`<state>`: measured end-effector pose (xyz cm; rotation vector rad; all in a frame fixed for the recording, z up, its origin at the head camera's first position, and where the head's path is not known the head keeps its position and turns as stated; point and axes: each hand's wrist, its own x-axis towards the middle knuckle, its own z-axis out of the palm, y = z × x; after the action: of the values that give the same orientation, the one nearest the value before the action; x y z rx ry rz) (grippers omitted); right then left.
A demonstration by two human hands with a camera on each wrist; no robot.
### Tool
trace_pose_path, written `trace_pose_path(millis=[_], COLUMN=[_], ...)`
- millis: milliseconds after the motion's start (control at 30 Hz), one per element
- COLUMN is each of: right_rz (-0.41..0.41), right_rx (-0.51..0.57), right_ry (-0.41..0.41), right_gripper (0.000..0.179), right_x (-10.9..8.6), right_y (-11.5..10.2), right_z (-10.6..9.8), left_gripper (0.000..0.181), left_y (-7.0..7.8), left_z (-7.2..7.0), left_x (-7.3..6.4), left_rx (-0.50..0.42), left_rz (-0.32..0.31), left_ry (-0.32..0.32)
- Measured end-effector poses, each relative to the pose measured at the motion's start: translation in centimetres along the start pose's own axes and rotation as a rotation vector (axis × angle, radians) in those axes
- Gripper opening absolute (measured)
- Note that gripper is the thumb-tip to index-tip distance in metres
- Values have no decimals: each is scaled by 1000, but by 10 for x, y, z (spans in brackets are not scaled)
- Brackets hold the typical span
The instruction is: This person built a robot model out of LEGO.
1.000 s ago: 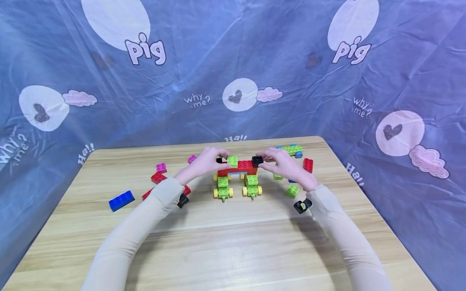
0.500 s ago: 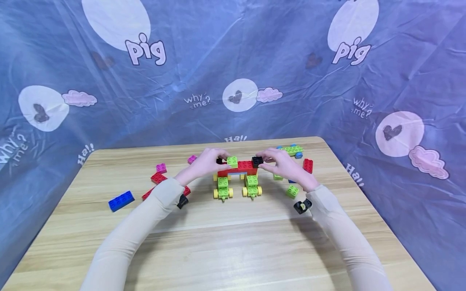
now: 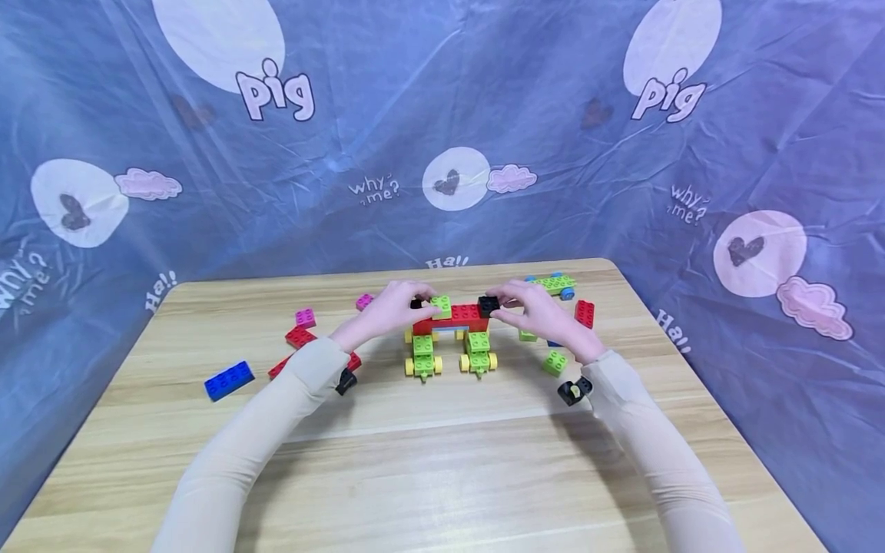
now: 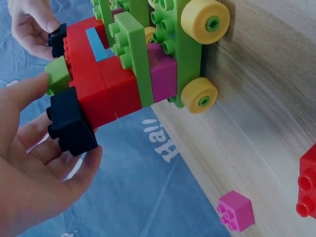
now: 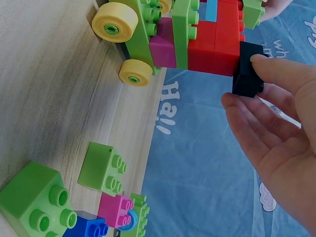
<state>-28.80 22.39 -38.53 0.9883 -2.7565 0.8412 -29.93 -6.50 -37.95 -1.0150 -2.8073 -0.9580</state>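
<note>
A built block vehicle stands mid-table, with red bricks (image 3: 451, 326) bridging two green wheeled bases (image 3: 424, 362) with yellow wheels. My left hand (image 3: 390, 311) grips a black brick (image 4: 74, 121) at the left end of the red top. Its thumb touches a small lime green brick (image 3: 440, 307) beside it. At the right end, my right hand (image 3: 535, 311) pinches another black brick (image 3: 488, 306) between thumb and fingers. Purple bricks (image 4: 162, 71) and a light blue piece (image 4: 96, 43) show within the build. Fingers partly cover the left black brick in the head view.
Left of the build lie a blue brick (image 3: 230, 380), red bricks (image 3: 300, 337) and pink bricks (image 3: 305, 318). To the right are lime bricks (image 3: 555, 362), a red brick (image 3: 584, 313) and a green wheeled base with blue wheels (image 3: 553, 285). A printed blue cloth (image 3: 387, 230) hangs behind the table.
</note>
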Motion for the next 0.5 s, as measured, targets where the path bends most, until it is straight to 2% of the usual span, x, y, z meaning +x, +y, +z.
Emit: trace_pose_path(millis=[267,500], right_rz=[5,-5], right_rx=[-4,9], right_ry=[-2,6], right_gripper=[38,38], right_x=[0,1], right_y=[-1,-1], right_z=[-1,-1], left_gripper=[32,33], left_y=[2,3], left_z=[0,1], left_x=[1,2], left_rx=[-11,-19], left_rz=[23,3], left_ry=[0,-12])
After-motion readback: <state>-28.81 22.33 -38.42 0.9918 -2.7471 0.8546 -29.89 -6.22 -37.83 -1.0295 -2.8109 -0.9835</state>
